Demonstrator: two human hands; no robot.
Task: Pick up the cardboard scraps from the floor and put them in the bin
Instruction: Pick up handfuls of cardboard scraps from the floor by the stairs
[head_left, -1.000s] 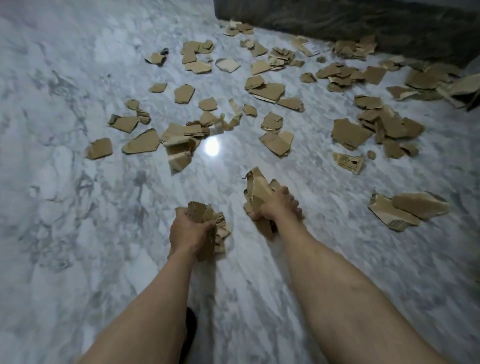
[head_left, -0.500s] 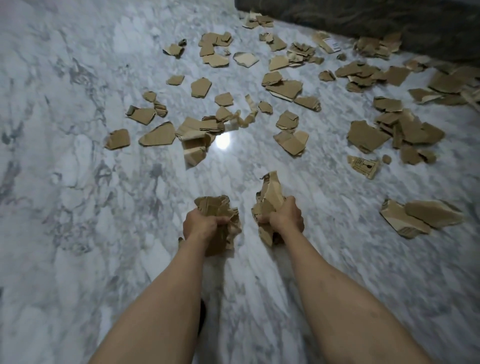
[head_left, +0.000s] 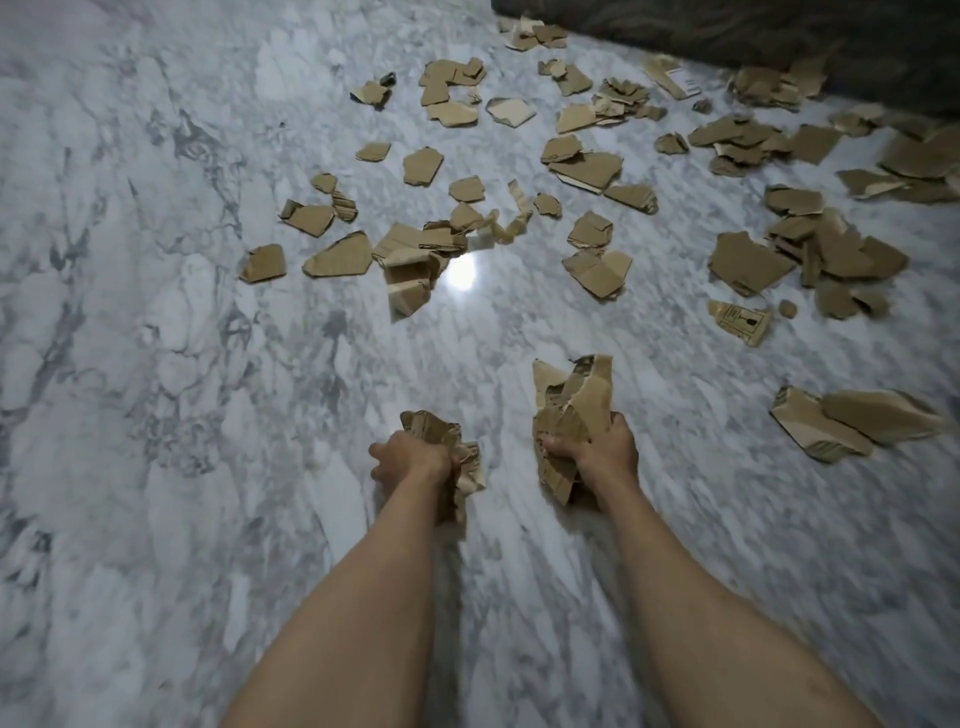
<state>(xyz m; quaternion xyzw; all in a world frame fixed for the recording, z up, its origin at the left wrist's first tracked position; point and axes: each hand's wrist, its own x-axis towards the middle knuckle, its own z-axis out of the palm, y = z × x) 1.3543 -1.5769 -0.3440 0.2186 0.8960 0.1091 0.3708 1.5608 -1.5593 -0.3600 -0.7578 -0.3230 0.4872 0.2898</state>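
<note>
Both fists are clenched on crumpled wads, the left hand (head_left: 410, 460) gripping one wad (head_left: 447, 441) and the right hand (head_left: 605, 452) another (head_left: 569, 410), likely to carry more per trip, while loose scraps (head_left: 592, 166) lie beyond the hands, bin unseen.

Dim, cool indoor light. A round white glare spot (head_left: 460, 271) sits on the glossy marble floor (head_left: 156, 364), mirroring a lamp overhead. Shadows are soft and faint. Wide-angle bending stretches the edges; the lower right floor smears with motion blur.
</note>
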